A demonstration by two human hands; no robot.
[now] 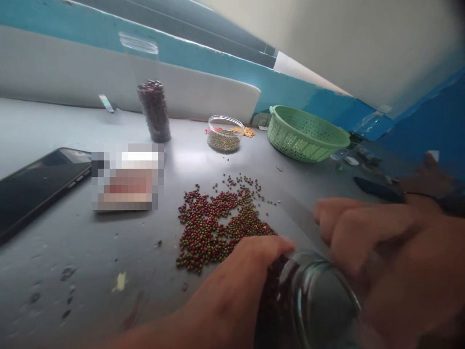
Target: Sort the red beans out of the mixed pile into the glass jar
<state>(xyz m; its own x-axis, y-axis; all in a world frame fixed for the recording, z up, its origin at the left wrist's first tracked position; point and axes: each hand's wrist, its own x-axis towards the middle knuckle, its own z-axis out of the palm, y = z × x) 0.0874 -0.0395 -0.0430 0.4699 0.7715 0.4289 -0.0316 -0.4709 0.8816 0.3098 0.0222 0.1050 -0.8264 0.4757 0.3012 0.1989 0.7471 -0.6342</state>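
A clear jar (279, 305) with dark contents lies tilted at the bottom, its round mouth facing right. My left hand (240, 276) is wrapped round the jar's side. To the right of the jar's mouth is my right hand (348, 228), blurred, its fingers curled; what it holds, if anything, is hidden. Beyond my left hand, a loose pile of red and green beans (207, 228) is spread on the grey table (145, 252).
A tall jar of dark beans (155, 111), a small clear tub (224, 140) and a green basket (305, 138) stand at the back. At left lie a phone (39, 182) and a pixelated object (127, 186). Another person's hand (423, 179) is at the right.
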